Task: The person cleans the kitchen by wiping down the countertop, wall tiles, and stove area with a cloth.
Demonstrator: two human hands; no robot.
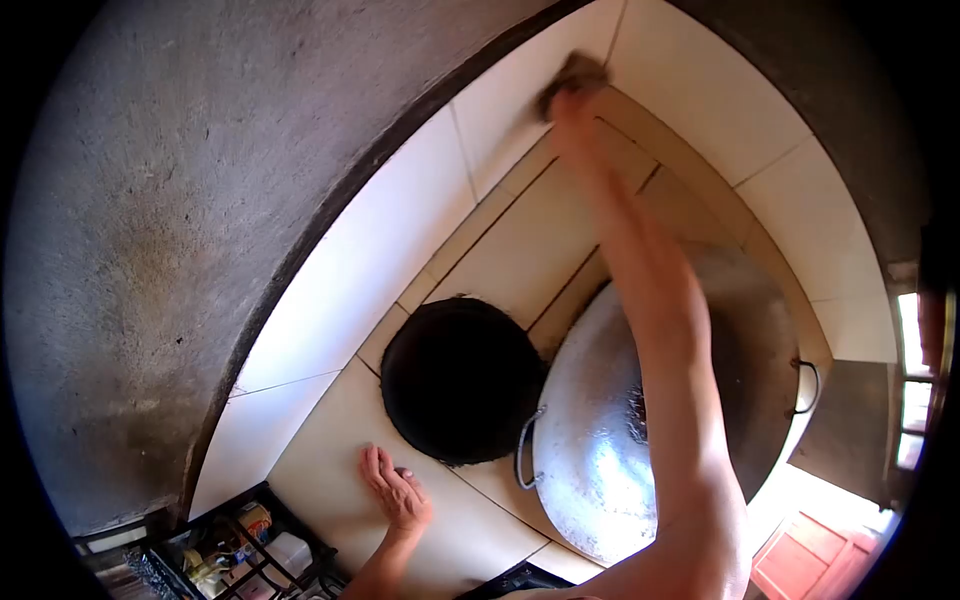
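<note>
My right hand (572, 106) is stretched out to the far corner, pressing a dark, blurred rag (580, 72) against the white wall tiles (500, 125). Whether it is cloth or a scrubbing pad is hard to make out. My left hand (397, 493) lies on the tiled counter (470, 520) with its fingers stretched out, holding nothing. Just beyond it is a round black stove hole (460, 380). Under my right arm sits a big metal wok (590, 450) with two loop handles; the forearm hides part of its inside.
A gas stove (265, 560) with black grates and several small items stands at the lower left. Rough grey wall (150, 230) rises on the left above the tiles. A reddish wooden panel (810, 555) and a bright window (912, 400) are on the right.
</note>
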